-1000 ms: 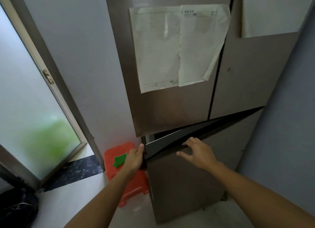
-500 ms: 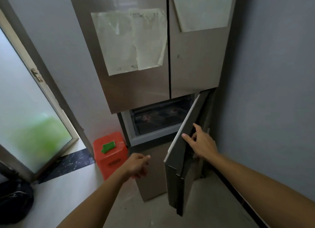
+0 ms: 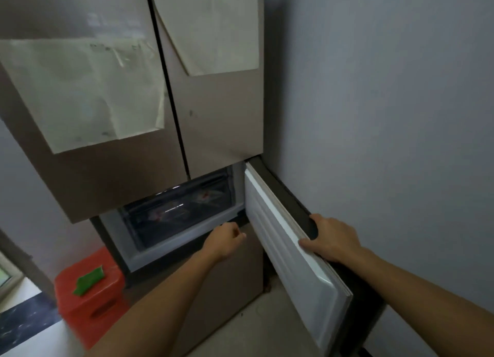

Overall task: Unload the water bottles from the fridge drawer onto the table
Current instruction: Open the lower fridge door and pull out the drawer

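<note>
A brown multi-door fridge (image 3: pixel 219 121) fills the view. Its lower compartment door (image 3: pixel 291 252) is swung wide to the right, white inner face showing. My right hand (image 3: pixel 330 237) grips the top edge of that door. Behind it sits a dark see-through fridge drawer (image 3: pixel 176 212), pushed in, with dim bottle shapes and red labels inside. My left hand (image 3: pixel 226 240) hovers at the drawer's lower right front corner, fingers curled, holding nothing that I can see.
Papers (image 3: pixel 88 92) hang on the upper fridge doors. A red plastic stool (image 3: pixel 91 298) with a green item on it stands on the floor at the left of the fridge. A grey wall (image 3: pixel 387 116) runs close along the right.
The lower door has swung from nearly closed to wide open under my right hand. My left hand let go of the door edge and moved up to the drawer front.
</note>
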The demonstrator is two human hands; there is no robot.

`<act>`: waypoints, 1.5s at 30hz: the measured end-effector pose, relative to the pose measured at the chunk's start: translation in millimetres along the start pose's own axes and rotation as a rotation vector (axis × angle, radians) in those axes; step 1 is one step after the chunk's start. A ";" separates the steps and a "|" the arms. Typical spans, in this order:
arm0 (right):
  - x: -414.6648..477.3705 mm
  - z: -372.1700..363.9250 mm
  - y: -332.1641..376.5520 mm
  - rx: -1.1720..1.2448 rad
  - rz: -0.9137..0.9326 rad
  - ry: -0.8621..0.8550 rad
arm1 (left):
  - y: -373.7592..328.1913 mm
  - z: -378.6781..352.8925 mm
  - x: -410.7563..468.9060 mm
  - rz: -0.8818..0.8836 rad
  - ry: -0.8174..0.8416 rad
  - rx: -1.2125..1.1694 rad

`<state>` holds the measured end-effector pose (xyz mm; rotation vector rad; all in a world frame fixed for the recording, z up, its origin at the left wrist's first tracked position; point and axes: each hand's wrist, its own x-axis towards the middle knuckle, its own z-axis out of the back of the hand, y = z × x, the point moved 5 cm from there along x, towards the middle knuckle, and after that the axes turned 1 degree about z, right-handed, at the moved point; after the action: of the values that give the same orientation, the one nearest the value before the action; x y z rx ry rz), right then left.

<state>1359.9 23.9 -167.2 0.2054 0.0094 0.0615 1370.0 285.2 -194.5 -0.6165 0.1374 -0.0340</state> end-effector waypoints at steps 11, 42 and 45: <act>26.4 14.1 -150.5 -0.120 -0.148 -0.173 | -160.3 -76.3 114.5 -0.450 -0.041 0.341; 160.0 30.4 -157.7 0.073 0.485 -0.313 | -157.6 -102.1 173.2 -0.060 -0.294 0.163; 174.6 11.8 -93.1 0.178 0.574 -0.195 | -89.6 -73.4 157.6 0.146 -0.327 0.055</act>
<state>1540.0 -58.7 -175.1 0.3864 -0.2396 0.6140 1516.7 158.5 -220.5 -0.5481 -0.1354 0.2037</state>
